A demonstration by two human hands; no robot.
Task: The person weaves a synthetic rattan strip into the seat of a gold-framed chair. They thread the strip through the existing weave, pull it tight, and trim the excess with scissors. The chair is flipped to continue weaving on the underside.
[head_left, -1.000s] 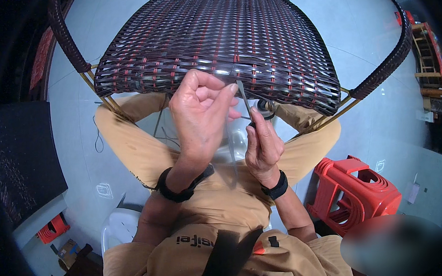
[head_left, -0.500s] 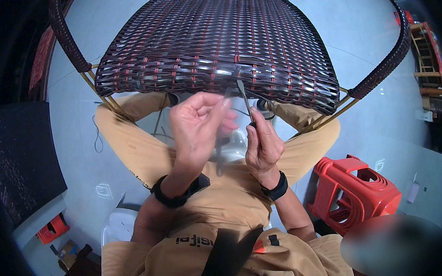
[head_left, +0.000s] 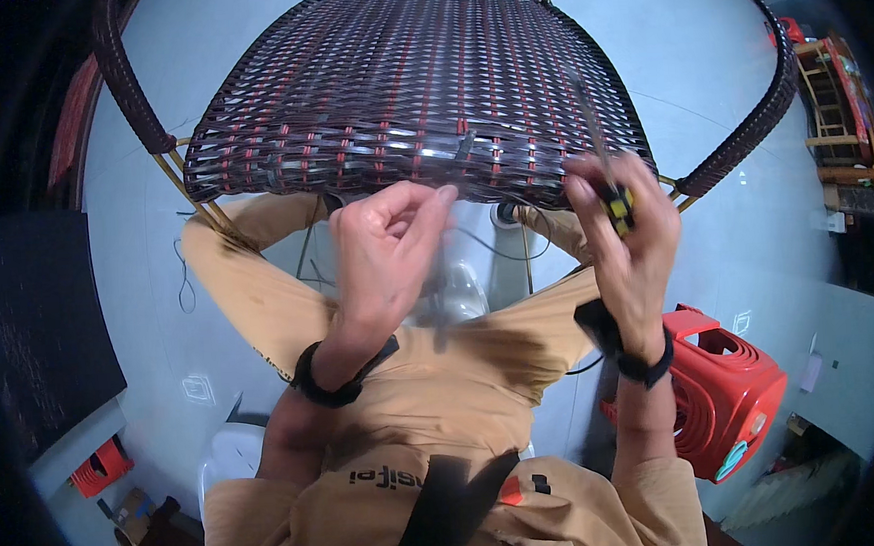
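"One brown-and-red woven chair seat spans the upper view; what occupies the left hand?"

"Its thumb and fingers pinch together on a thin, blurred strip hanging near the seat's front edge."

"And the right hand?"

"Fingers clamp a screwdriver by its black-and-yellow handle, blurred shaft pointing up over the seat's right side."
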